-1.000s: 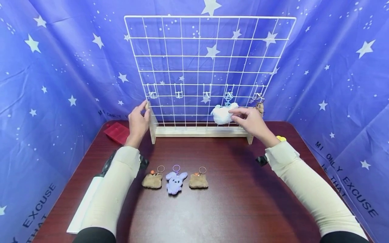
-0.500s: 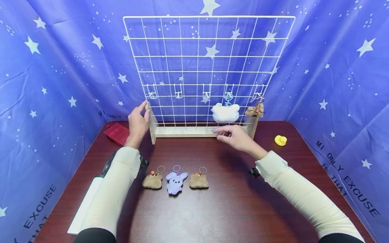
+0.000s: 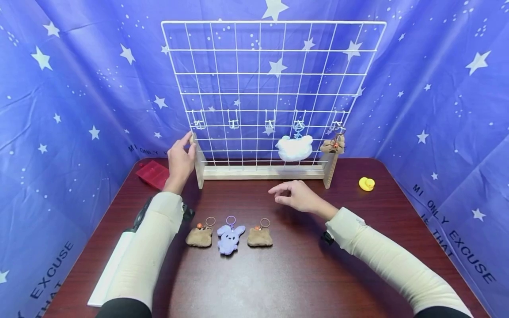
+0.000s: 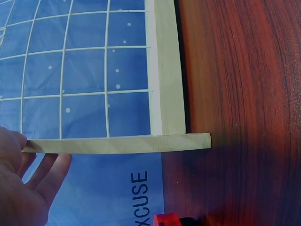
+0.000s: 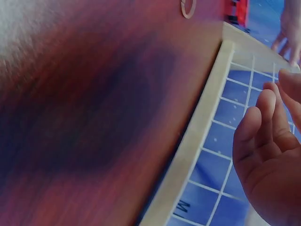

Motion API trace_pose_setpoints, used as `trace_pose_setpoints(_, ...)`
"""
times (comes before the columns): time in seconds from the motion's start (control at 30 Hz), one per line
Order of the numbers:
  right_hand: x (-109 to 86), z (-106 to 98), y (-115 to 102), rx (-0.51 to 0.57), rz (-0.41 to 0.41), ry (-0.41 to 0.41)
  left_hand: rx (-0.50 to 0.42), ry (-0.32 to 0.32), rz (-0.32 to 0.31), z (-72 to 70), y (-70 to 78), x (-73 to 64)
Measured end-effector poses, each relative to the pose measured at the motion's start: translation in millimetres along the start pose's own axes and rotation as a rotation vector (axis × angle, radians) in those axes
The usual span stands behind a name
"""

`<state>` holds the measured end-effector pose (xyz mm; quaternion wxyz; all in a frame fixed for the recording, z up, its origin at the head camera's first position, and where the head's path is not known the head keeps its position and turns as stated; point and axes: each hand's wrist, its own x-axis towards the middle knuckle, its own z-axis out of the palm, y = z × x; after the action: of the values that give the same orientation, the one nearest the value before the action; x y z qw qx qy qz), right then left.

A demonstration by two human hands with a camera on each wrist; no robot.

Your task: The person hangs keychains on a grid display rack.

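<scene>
My left hand (image 3: 181, 161) pinches the top of the left wooden upright (image 4: 117, 144) of a white wire grid rack (image 3: 258, 93), thumb on one side and fingers on the other. My right hand (image 3: 298, 197) is in the air in front of the rack's base, fingers loosely bent, holding nothing. From hooks on the grid hang a white plush keychain (image 3: 295, 148) and, at the far right, a brown plush keychain (image 3: 333, 145). On the table lie a purple bunny plush keychain (image 3: 229, 239) and two brown plush keychains, one to its left (image 3: 199, 236) and one to its right (image 3: 260, 237).
Several wire hooks (image 3: 233, 123) line one row of the grid. A red plastic box (image 3: 153, 174) lies behind my left forearm, and a white flat object (image 3: 111, 269) partly beneath it. A yellow rubber duck (image 3: 366, 183) stands right of the rack. Starry blue cloth surrounds the table.
My right hand has let go of the white plush keychain and come down and left, toward the keychains on the table. The white keychain hangs by itself. My left hand stays put.
</scene>
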<state>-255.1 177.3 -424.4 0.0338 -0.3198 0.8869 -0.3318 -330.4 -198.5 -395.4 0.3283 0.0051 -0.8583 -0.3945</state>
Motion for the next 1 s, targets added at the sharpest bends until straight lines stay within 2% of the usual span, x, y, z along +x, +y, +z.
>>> trace_pose_setpoints(0.37,-3.1,28.7,4.3,-0.035,-0.038,-0.157,0.007,-0.008,-0.011,-0.7,0.7,-0.6)
trace_pose_setpoints(0.63,-5.8,42.0,10.5,-0.037,-0.050,-0.218,0.014,-0.008,-0.003,-0.6,0.3,-1.1)
trace_pose_setpoints(0.8,-6.1,47.0,12.9,-0.075,-0.097,-0.267,0.010,-0.004,0.005,-1.0,0.2,-1.0)
trace_pose_setpoints(1.0,-6.7,51.5,12.8,-0.106,-0.111,-0.264,0.012,-0.003,0.010,-1.0,0.7,-0.2)
